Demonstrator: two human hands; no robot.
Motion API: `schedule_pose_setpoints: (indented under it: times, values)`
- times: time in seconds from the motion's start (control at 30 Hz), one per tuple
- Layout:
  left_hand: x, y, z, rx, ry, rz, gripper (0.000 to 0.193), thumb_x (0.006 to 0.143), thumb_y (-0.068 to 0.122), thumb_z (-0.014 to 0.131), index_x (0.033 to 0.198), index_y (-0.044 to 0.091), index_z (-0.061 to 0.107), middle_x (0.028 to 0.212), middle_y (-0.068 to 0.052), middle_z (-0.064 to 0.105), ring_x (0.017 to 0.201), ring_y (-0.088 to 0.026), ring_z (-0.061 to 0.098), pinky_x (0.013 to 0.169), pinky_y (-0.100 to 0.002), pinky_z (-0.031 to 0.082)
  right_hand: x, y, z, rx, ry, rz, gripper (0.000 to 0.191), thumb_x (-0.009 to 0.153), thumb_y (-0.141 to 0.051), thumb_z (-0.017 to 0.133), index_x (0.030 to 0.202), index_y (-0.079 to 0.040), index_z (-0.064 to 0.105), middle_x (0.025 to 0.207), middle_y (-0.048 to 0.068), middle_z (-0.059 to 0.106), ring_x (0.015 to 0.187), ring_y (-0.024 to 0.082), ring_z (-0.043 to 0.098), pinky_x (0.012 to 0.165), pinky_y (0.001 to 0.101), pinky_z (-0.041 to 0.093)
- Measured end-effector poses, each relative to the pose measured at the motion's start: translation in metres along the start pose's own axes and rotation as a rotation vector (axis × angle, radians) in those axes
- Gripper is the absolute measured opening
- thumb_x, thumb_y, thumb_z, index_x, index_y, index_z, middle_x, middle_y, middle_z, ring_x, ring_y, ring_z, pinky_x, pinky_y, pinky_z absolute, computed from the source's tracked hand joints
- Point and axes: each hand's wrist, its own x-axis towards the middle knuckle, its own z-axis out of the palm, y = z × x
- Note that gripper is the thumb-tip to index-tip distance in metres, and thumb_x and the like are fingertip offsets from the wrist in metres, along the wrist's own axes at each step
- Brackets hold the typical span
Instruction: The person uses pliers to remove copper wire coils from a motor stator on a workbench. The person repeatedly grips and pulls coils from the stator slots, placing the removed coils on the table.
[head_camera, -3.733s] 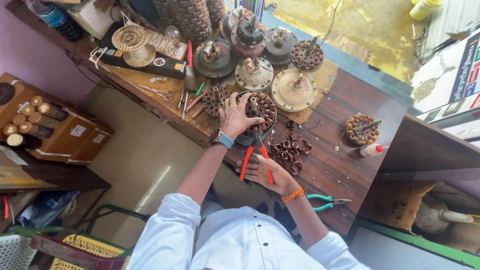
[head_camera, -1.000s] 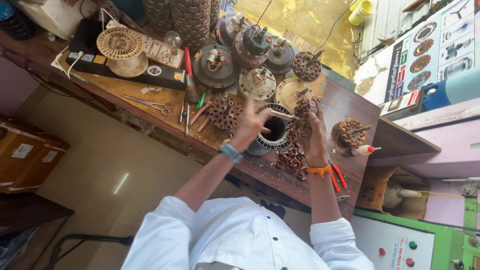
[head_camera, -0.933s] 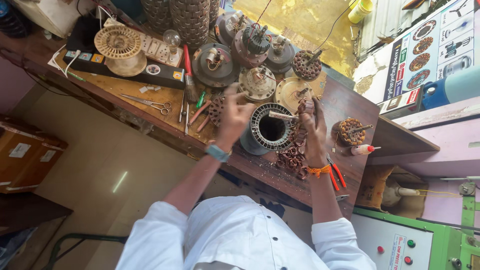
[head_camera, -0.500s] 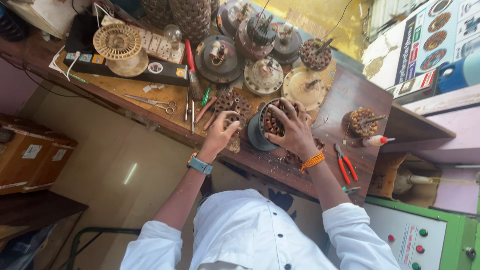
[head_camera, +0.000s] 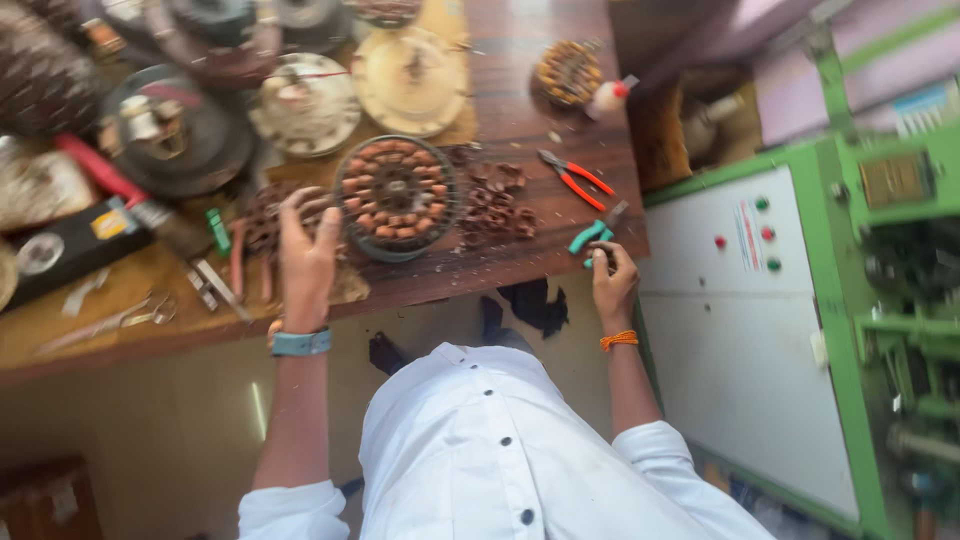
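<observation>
The round metal stator wound with copper coils (head_camera: 397, 197) lies flat on the dark wooden workbench (head_camera: 520, 90), near its front edge. Your left hand (head_camera: 306, 255) rests just left of the stator with the fingers spread wide and flat, gripping nothing; it lies on a heap of brown copper coil scraps (head_camera: 262, 220). Just right of the stator sits a second small pile of cut copper loops (head_camera: 497, 200). Further right of the stator, at the bench's front corner, your right hand (head_camera: 612, 285) is curled around the green-handled pliers (head_camera: 590, 238), fingers closed on the handles. Red-handled cutters (head_camera: 572, 178) lie between that pile and the bench's right edge. Behind the stator stands a cream round motor cover plate (head_camera: 410, 80), and far right of it a green and white machine cabinet (head_camera: 760, 300).
</observation>
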Motion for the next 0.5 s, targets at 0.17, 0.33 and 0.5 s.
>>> schedule_pose_setpoints:
  times: [0.17,0.33,0.5]
  values:
    - [0.009,-0.002,0.031,-0.061,-0.054,0.057,0.048,0.114,0.024,0.053,0.154,0.005,0.034,0.149,-0.018,0.049,0.136,-0.026,0.049,0.116,-0.040,0.038,0.010,0.071,-0.020,-0.060,0.094,0.228,0.029,0.102,-0.031,0.064,0.105,-0.005,0.074,0.093,0.011,0.074,0.086,0.029,0.071,0.079,0.0396,0.056]
    - [-0.005,-0.011,0.060,-0.125,0.058,-0.119,0.048,0.109,0.028,0.043,0.152,0.012,0.032,0.142,-0.014,0.050,0.125,-0.025,0.055,0.109,-0.039,0.045,0.047,0.059,0.018,-0.427,0.070,0.295,0.066,0.089,-0.059,0.076,0.133,-0.012,0.061,0.126,0.020,0.063,0.116,0.040,0.061,0.093,0.0527,0.050]
    - [-0.018,-0.019,0.072,0.098,0.116,-0.010,0.047,0.112,0.024,0.044,0.155,0.010,0.032,0.152,-0.017,0.045,0.139,-0.027,0.045,0.116,-0.040,0.035,0.068,0.056,0.018,-0.570,-0.155,0.315,0.083,0.081,-0.047,0.081,0.149,-0.018,0.044,0.138,0.021,0.053,0.127,0.045,0.053,0.097,0.0562,0.046]
